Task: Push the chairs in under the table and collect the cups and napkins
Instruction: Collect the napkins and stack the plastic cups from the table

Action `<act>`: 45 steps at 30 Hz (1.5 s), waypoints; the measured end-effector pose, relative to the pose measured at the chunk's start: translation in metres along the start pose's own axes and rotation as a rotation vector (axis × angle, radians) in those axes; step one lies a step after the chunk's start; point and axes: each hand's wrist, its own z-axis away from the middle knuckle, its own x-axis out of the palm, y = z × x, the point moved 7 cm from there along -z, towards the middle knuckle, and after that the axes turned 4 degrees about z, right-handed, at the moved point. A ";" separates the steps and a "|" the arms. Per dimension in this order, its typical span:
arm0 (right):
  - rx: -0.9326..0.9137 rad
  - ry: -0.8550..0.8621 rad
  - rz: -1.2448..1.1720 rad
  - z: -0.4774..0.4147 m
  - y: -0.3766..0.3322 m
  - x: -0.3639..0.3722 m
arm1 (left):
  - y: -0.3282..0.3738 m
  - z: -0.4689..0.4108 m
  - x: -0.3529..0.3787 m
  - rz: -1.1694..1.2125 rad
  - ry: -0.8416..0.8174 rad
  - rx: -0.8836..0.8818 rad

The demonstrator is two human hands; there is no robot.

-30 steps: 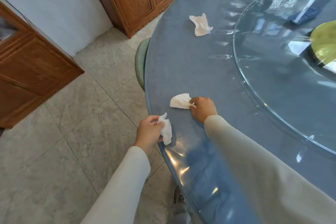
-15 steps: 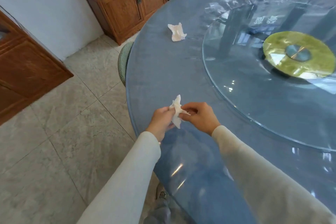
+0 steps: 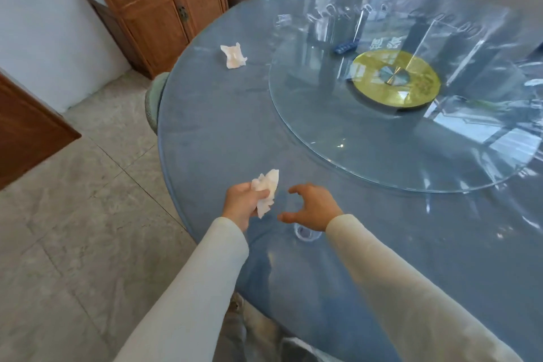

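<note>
While our left hand [image 3: 241, 206] clutches crumpled napkins [image 3: 266, 189] short of the glass turntable [image 3: 323, 132], our right hand [image 3: 315, 208] hangs beside, fingers spread, empty; a lone napkin [image 3: 233, 55] lies left of that turntable.

Left hand [image 3: 241, 205] grips crumpled napkins [image 3: 266, 189]; right hand [image 3: 311, 209] hovers spread above table [image 3: 211, 132]

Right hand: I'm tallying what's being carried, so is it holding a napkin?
No, the right hand hovers open and empty above the table, while the left hand grips the crumpled napkin.
</note>
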 end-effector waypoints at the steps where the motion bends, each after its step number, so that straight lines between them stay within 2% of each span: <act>1: 0.018 -0.044 0.080 0.008 0.008 0.009 | -0.004 0.004 0.002 0.004 0.007 0.001; 4: 0.038 -0.139 0.210 0.025 0.025 0.035 | -0.015 0.017 0.005 0.020 0.022 -0.004; 7: 0.036 -0.077 0.225 0.027 0.031 0.041 | -0.019 0.027 0.001 0.020 0.047 -0.003; 13: 0.000 0.030 0.073 0.003 -0.002 0.021 | 0.002 0.026 -0.037 0.036 0.103 0.039; 21: -0.034 0.073 0.004 -0.075 -0.107 -0.005 | 0.071 -0.025 -0.122 -0.006 0.171 0.136; 25: -0.034 0.095 0.002 -0.126 -0.176 -0.015 | 0.120 -0.063 -0.193 0.000 0.218 0.167; 36: 0.018 0.214 0.007 -0.252 -0.364 -0.043 | 0.275 -0.167 -0.386 -0.034 0.221 0.179; 45: 0.102 0.246 0.051 -0.368 -0.423 -0.060 | 0.352 -0.278 -0.426 -0.067 0.123 0.142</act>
